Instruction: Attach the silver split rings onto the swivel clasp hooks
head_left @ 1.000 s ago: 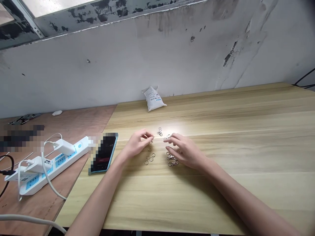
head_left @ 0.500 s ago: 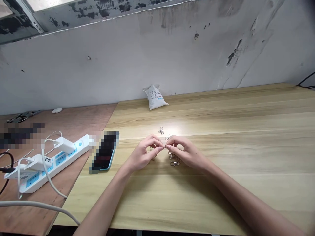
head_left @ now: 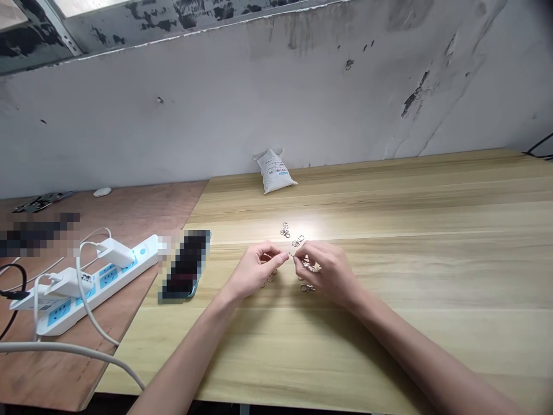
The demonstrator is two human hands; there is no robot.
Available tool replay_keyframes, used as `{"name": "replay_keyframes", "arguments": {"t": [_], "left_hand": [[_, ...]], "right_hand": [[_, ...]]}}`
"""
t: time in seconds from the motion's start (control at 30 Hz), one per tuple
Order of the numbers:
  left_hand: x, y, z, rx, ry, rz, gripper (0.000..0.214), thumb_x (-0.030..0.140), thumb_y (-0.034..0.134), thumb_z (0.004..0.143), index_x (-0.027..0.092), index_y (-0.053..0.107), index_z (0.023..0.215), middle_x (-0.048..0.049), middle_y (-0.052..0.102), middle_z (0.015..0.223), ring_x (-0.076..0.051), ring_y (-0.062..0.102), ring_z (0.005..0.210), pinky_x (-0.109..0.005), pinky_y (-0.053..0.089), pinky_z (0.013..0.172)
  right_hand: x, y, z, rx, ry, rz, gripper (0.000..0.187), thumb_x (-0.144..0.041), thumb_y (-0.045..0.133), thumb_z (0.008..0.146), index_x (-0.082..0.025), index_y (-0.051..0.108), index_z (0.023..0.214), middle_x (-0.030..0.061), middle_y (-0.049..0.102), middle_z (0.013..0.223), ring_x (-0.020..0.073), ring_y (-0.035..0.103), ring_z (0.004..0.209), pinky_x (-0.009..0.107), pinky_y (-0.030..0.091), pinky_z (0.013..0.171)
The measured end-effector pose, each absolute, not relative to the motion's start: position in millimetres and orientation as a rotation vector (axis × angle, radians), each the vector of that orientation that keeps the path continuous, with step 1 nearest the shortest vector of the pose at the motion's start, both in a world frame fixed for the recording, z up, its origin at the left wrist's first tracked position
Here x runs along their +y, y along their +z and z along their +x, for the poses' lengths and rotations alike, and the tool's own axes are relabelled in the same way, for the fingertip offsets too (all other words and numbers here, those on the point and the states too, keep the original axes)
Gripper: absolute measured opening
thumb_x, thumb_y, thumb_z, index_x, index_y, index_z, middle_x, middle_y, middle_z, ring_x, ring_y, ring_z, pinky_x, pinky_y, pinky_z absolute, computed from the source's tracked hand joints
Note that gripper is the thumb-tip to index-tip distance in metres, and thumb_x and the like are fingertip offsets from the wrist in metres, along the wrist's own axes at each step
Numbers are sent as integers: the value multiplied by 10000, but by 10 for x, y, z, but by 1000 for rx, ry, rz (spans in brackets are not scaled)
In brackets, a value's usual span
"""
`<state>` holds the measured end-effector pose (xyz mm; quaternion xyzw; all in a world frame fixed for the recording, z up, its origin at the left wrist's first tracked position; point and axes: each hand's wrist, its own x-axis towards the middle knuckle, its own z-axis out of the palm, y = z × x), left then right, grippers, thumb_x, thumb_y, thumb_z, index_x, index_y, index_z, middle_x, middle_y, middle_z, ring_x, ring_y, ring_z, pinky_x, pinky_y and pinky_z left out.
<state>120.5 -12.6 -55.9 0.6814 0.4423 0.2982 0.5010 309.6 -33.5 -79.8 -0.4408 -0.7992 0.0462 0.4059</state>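
Observation:
My left hand [head_left: 254, 270] is closed in a pinch, thumb against forefinger, on a small metal ring [head_left: 291, 255]. Across from it, my right hand [head_left: 327, 270] pinches the near side of that same small metal piece; its exact form is too small to make out. Under the left fingers lie a few loose rings [head_left: 272, 277], partly hidden. Metal swivel clasps with rings lie beneath and beside the right hand, one clasp [head_left: 307, 287] showing just below it. Beyond the hands are another clasp [head_left: 298, 241] and a small cluster of clasps [head_left: 285, 230].
A white labelled plastic bag [head_left: 276, 172] stands at the wall. To the left lies a phone [head_left: 185, 265], blurred out in part. A white power strip [head_left: 103, 285] with chargers and cables rests on the brown table [head_left: 159, 202] adjoining the light wooden tabletop [head_left: 410, 230].
My fingertips have drawn slightly apart, with a bit of metal now showing between them. The right hand has turned over more, knuckles up. The view has shifted slightly.

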Motion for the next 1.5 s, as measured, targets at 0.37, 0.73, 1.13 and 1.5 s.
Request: {"name": "replay_keyframes", "arguments": {"t": [0.37,0.73,1.13,1.5], "left_hand": [[-113,-569,1211,1105,726,1408,276,409,709,774,147,641,726,-14,575,757,-97,508,609,-224,415,534],[-191,-582,1240,1273,1108,2479,63,206,642,827,232,679,784,-59,608,1228,-297,426,1307,-535,289,1114],[-125,-619,1145,1356,1003,2602,74,196,641,809,228,665,747,-55,582,1307,-304,376,1364,-567,236,1137],[-159,-581,1182,1309,883,2180,105,221,644,814,214,655,710,-57,570,1312,-295,365,1364,-548,292,1114]], "right_hand": [[-369,-779,3053,-2201,-168,-1082,252,-166,452,940,-194,633,767,18,648,656,133,515,603,279,310,579],[-381,-706,3008,-1184,1581,-916,267,-407,667,831,-223,491,913,4,675,692,108,516,521,238,399,513],[-276,-686,3180,-1056,1363,-1106,242,-357,597,821,-210,530,1003,43,681,826,126,497,547,279,404,531],[-380,-763,2970,-2234,-431,-1245,178,-193,514,919,-191,657,814,99,684,924,226,544,837,364,360,717]]}}
